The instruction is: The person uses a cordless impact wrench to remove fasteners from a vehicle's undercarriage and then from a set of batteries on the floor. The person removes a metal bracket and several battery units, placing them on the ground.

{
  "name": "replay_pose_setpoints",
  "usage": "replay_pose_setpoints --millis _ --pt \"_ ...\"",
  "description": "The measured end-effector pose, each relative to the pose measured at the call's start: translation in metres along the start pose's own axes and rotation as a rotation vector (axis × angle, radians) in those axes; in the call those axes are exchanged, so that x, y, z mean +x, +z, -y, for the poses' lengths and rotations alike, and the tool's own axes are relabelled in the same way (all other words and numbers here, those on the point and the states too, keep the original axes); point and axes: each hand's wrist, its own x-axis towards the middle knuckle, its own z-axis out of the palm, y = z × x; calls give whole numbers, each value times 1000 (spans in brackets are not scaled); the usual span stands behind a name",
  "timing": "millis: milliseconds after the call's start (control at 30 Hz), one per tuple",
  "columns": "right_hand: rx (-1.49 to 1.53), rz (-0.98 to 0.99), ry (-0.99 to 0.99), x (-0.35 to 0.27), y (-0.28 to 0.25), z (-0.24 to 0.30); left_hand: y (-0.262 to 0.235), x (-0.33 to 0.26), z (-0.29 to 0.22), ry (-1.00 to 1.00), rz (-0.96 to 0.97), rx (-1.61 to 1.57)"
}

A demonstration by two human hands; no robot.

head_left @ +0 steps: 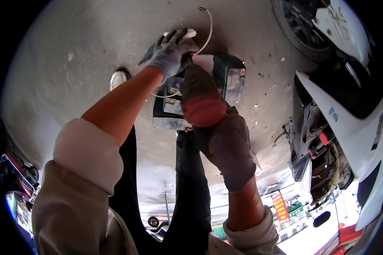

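Daylight is strong at the lower right, where the street scene beyond the white plastic scooter body panel (pixel 353 123) is washed out to near white. The grey concrete floor (pixel 93 46) is evenly, softly lit. The close gloved right hand (pixel 219 136) is blurred and in shadow. Fisheye bending curves the edges, with black corners around the circular picture.

Gloved left hand (pixel 171 51) and right hand (pixel 217 127) over green battery (pixel 230 80) on concrete floor (pixel 93 46).
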Motion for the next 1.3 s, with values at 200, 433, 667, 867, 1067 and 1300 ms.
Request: replay_pose_setpoints --millis 200,433,667,867,1067,1300 --pt "-287 46 -54 -5 1 8 -5 14 -5 162 49 376" --pt "-141 -253 -110 -18 2 12 -13 -16 -5 312 147 -139" --pt "-152 -137 -67 -19 0 19 -41 -52 -6 217 369 -314" --pt "-155 -149 -108 -19 7 16 -41 -61 -7 155 400 -363" --pt "-76 -235 -174 -17 12 7 -40 -64 -11 123 460 -411" --pt "-2 -112 -71 -20 -7 12 -32 -75 -20 85 509 -468"
